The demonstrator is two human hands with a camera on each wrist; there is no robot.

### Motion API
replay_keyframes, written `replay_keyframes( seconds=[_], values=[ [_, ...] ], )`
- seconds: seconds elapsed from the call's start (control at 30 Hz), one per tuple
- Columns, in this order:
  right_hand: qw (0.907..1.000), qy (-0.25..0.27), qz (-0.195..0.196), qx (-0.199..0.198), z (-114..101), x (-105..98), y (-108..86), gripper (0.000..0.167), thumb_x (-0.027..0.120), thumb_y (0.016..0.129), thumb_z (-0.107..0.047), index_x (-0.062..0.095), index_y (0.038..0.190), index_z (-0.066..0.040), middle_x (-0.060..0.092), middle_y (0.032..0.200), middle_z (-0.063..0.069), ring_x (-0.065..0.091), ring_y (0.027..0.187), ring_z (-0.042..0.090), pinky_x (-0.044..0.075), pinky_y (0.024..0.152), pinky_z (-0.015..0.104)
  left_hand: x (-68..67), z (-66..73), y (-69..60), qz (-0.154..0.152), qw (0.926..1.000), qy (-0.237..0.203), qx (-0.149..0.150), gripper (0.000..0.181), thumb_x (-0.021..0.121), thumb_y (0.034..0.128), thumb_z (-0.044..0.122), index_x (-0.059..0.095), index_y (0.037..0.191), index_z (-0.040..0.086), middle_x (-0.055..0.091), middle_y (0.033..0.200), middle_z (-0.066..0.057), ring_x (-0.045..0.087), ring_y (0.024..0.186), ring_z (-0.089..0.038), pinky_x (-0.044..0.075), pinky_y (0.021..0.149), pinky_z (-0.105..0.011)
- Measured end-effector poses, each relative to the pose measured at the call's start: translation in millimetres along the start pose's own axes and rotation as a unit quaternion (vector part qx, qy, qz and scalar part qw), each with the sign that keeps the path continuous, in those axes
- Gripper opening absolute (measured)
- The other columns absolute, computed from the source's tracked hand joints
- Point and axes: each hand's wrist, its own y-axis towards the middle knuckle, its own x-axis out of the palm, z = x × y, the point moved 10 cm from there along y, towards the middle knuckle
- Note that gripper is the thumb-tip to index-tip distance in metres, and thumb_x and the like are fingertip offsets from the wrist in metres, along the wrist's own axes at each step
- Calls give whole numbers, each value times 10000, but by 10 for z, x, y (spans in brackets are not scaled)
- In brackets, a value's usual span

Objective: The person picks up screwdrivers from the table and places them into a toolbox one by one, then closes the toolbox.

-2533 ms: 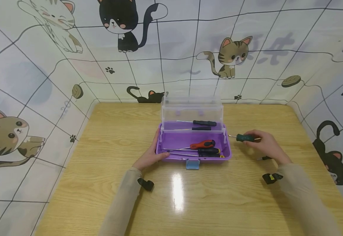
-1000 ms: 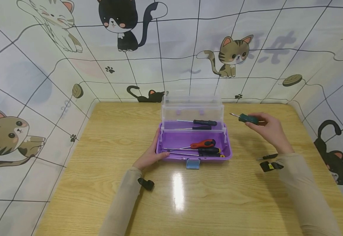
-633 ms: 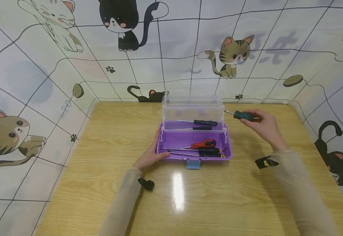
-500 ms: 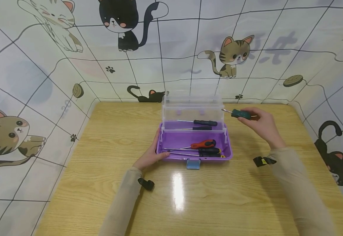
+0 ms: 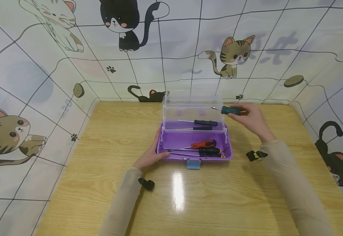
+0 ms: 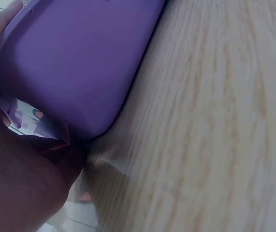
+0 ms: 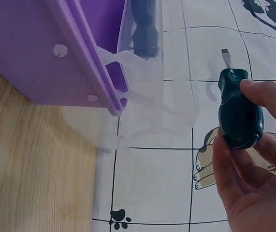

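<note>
A green-handled screwdriver (image 5: 230,110) is held aloft just right of center in the head view, its flat blade pointing left across the clear upper section (image 5: 171,114) of a purple toolbox (image 5: 178,139). The right hand (image 5: 251,120) pinches the handle between thumb and fingers; the right wrist view shows the tool well clear of the box wall. The toolbox sits open at mid-frame, the left hand (image 5: 150,157) gripping its lower left corner, thumb over the front rim. Inside, toward the front, lie a red-handled screwdriver (image 5: 203,144) and two screwdrivers with black-and-yellow handles (image 5: 209,150). Farther back, two dark-handled screwdrivers (image 5: 205,123) show through the clear plastic. A blue latch (image 5: 193,164) hangs at the front. Both arms, in beige sleeves (image 5: 289,177), reach in from the bottom of the frame, black devices (image 5: 146,184) strapped at the wrists. Beneath is a wood-grain table (image 5: 115,131); behind, a wall covering (image 5: 177,72) printed with cartoon cats fills the upper frame.
</note>
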Motion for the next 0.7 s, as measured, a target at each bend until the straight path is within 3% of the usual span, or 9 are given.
replay_keyframes(
  seconds=[0.27, 0.7],
  values=[
    [9998, -40, -103, -152, -80, 48, 116, 416, 726, 870, -328, 674, 1190, -67, 647, 1106, 153, 632, 912, 310, 516, 661, 172, 16, 1, 2, -87, 9999, -95, 45, 1089, 698, 864, 123, -144, 1538, 273, -189, 1587, -7, -82, 1439, -275, 15, 1139, -497],
    [9989, -160, -446, -66, -120, 134, 363, 480, 716, 869, -384, 656, 1212, -53, 641, 1118, 146, 611, 937, 276, 483, 670, 211, 24, -27, -8, -120, 9998, -89, -97, 1087, 697, 878, 143, -156, 1528, 315, -206, 1582, -38, -97, 1437, -273, -1, 1140, -485]
  ],
)
